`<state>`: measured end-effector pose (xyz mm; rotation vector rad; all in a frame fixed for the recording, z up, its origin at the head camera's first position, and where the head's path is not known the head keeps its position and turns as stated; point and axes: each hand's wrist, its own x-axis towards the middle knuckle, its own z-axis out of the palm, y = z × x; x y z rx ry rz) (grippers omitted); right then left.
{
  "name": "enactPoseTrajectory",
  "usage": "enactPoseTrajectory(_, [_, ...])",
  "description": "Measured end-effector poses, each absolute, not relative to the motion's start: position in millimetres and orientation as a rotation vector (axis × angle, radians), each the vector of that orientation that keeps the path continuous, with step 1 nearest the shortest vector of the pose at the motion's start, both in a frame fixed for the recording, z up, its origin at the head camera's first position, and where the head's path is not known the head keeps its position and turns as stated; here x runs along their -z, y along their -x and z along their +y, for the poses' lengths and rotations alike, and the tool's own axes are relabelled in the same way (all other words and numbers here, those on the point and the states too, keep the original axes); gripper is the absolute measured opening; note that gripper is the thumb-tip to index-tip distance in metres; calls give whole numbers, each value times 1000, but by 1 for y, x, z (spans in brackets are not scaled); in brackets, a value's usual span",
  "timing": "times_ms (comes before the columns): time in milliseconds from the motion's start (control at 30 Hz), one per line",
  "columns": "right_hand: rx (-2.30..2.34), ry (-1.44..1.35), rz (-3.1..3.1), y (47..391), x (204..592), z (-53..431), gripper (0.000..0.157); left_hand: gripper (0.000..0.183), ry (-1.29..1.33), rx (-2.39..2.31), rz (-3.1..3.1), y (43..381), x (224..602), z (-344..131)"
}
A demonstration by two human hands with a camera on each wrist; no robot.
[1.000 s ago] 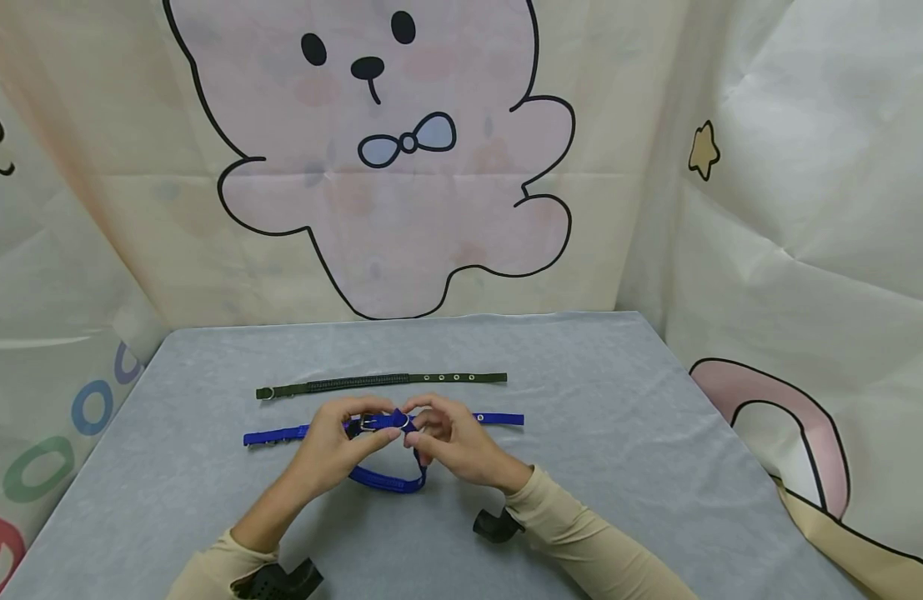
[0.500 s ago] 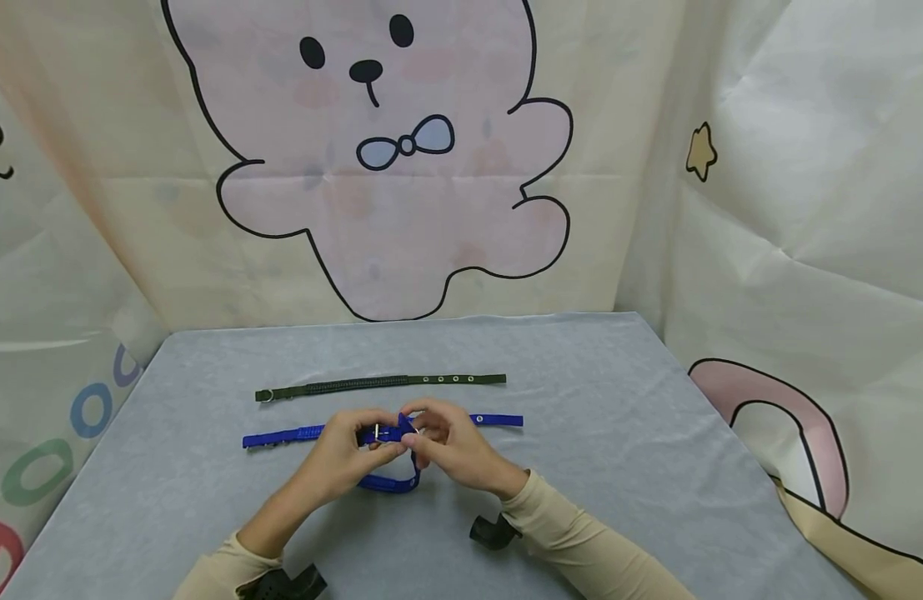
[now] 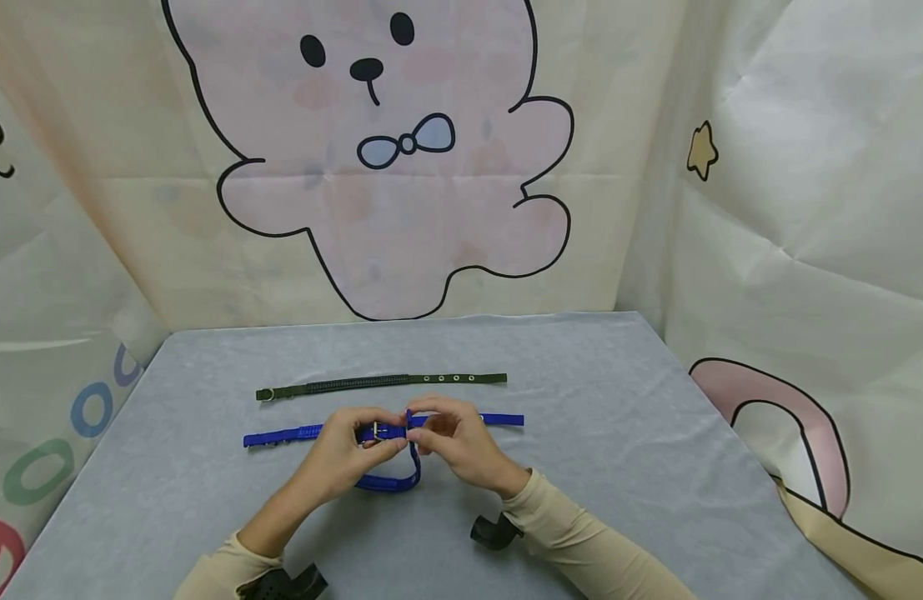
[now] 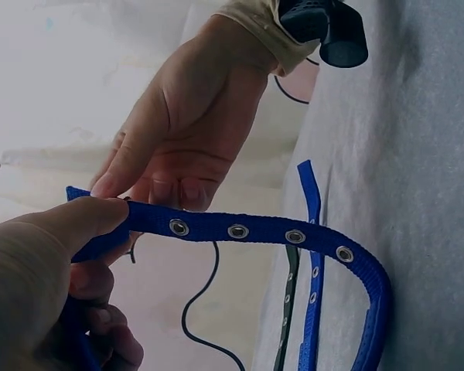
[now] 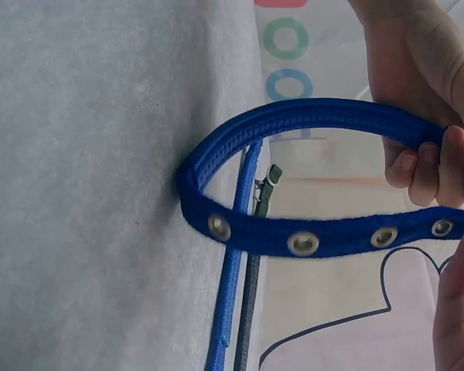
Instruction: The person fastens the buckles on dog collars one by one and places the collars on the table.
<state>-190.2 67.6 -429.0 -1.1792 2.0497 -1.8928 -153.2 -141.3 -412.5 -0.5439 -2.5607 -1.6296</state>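
Note:
A blue collar [image 3: 389,483] with metal eyelets is bent into a loop between the hands, its lower bend close to the table. My left hand [image 3: 348,454] pinches it beside the metal buckle [image 3: 375,431]. With thumb and fingers, my right hand [image 3: 457,442] pinches the strap by its end, just right of the buckle. In the left wrist view, the eyelet strap [image 4: 209,226] runs out from under the left thumb, and its tip pokes up beside the right fingertips. The right wrist view shows the loop [image 5: 294,108] hanging open. Fingers partly hide the buckle area.
Behind the hands, a second blue collar [image 3: 281,435] lies flat across the table [image 3: 581,400]. Farther back lies a dark green collar [image 3: 371,382], also stretched out. Printed cloth walls [image 3: 431,225] enclose the back and sides.
My left hand has shifted slightly right and down with the collar. The strap end, earlier spread as a slanted tip, now stands narrow and upright between the fingertips. The flat collars stay put.

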Motion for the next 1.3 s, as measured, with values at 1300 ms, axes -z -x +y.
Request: enactPoseTrajectory(1300, [1797,1187,2217,192,431,67,38,16,457,1546,-2738,155,421,-140])
